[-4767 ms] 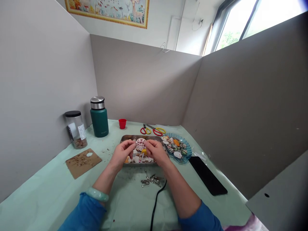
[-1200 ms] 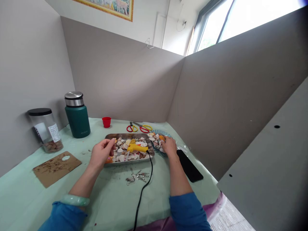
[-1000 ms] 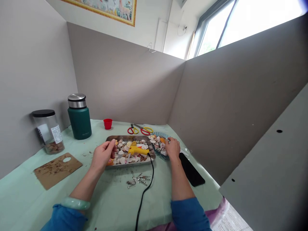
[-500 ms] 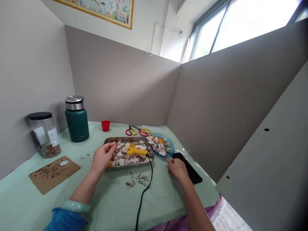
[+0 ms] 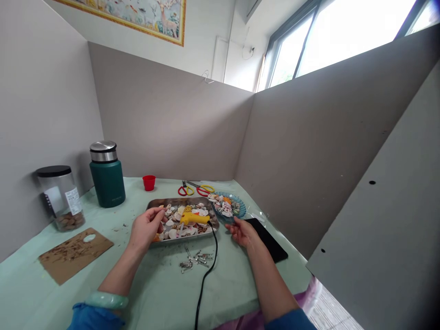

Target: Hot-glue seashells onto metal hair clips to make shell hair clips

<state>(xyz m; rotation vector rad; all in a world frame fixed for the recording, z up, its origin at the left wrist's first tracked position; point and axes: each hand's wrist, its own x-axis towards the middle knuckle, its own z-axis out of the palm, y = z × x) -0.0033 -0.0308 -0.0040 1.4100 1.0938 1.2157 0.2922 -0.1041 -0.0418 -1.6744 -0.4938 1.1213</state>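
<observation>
Shells fill the tray, yellow glue gun atop! Left hand pinches at tray's nine o'clock, on what I can't tell; right hand, fingers parted, sits apart at four. Between grips, I'd judge; next move calls for light fingers.

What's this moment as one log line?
left grip: pinched, contents unclear, at rectangular metal tray | right grip: half-curled, near round blue plate | yellow plastic glue gun: on pale seashells in tray
</observation>
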